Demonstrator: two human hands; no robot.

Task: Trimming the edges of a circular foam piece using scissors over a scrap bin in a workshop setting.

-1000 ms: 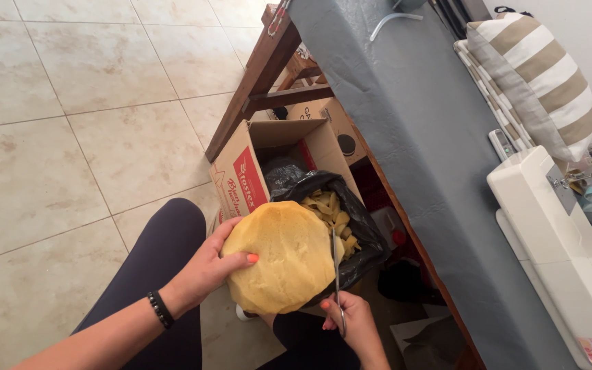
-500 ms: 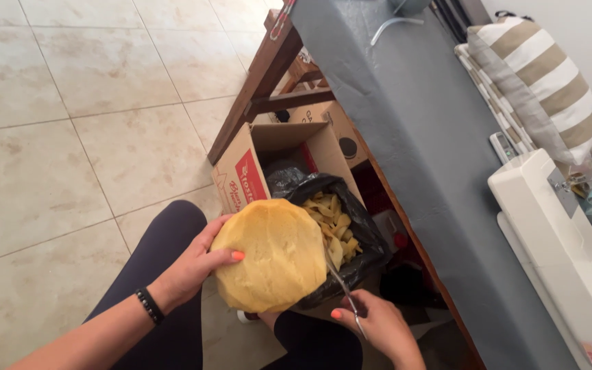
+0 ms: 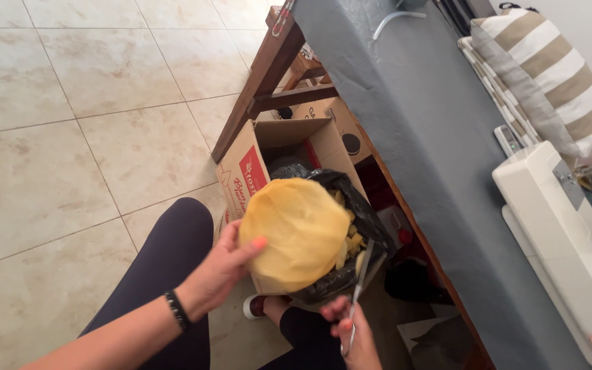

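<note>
My left hand (image 3: pixel 222 270) has its fingers clamped on the yellow foam disc (image 3: pixel 296 233), my right hand (image 3: pixel 348 336) grips scissors (image 3: pixel 359 291) above the black bag (image 3: pixel 358 212) of scraps.

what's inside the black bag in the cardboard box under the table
Yellow offcuts fill the black bag near its rim. The round yellow piece in the left hand covers most of the opening, so what lies deeper cannot be seen.

The box (image 3: pixel 262 164) stands on the floor (image 3: pixel 70 137), under the table's (image 3: pixel 433 137) edge. The bag (image 3: pixel 358 212) sits in it, scraps (image 3: pixel 349 241) inside. The disc (image 3: pixel 297 231) hangs over the bag, the scissors (image 3: pixel 359 291) at its four o'clock. The cushion (image 3: pixel 549 75) and machine (image 3: pixel 563 233) (at three o'clock) lie beyond the table.
</note>
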